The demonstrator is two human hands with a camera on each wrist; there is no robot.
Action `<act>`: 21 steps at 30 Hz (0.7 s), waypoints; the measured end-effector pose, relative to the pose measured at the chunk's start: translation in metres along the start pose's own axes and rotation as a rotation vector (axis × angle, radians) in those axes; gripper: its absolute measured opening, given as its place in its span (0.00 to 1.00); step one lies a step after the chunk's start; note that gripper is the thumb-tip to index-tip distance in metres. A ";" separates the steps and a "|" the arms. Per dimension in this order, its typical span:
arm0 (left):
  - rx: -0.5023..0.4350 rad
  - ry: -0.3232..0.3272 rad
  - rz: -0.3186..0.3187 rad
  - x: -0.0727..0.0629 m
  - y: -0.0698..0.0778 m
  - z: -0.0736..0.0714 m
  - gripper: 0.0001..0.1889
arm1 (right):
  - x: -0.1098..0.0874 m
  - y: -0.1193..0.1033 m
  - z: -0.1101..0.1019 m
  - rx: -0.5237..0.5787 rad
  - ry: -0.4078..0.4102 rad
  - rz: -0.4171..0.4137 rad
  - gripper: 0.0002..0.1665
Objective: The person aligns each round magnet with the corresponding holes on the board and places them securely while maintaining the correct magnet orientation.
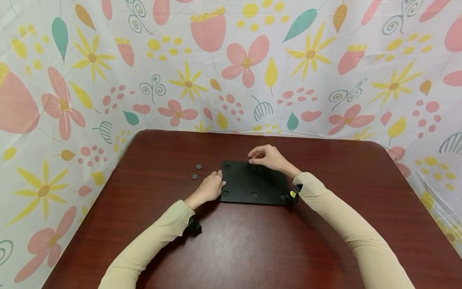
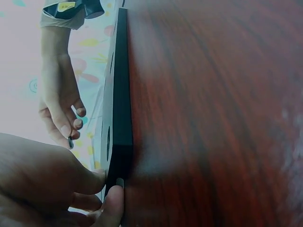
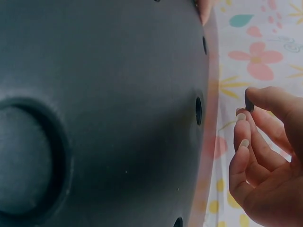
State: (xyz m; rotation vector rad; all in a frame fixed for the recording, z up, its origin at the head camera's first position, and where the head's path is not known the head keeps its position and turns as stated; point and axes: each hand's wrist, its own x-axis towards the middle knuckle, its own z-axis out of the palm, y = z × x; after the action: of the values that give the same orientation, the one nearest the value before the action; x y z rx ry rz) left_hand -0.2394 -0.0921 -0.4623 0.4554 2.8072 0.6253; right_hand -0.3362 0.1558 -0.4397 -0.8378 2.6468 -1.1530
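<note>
The left hand [image 1: 210, 187] grips the black board [image 1: 245, 182] by its left edge, the right hand [image 1: 270, 158] pinches a dark disc [image 3: 249, 100] above it, and only the head view shows two loose discs [image 1: 195, 176] on the bench [image 1: 231, 249].

black board [image 1: 238, 182] partly hidden, sleeves [image 1: 149, 242] cut off

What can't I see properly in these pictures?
- Head view: the black board's far right corner, hidden by the right hand.
- Head view: any markings on the two loose discs, too small.
- Left wrist view: part of the left hand, cut off by the picture's edge.
</note>
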 end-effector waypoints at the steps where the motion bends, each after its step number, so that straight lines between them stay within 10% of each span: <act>1: 0.003 0.000 0.001 0.000 0.000 0.000 0.29 | 0.001 0.000 0.000 -0.001 -0.003 -0.002 0.11; 21: -0.007 0.020 -0.005 0.002 -0.003 0.003 0.29 | 0.008 -0.003 0.007 -0.006 -0.019 0.007 0.13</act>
State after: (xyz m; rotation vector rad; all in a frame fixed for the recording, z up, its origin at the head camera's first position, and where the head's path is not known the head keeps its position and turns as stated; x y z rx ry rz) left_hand -0.2408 -0.0929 -0.4659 0.4426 2.8234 0.6416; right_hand -0.3394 0.1453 -0.4415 -0.8357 2.6376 -1.1301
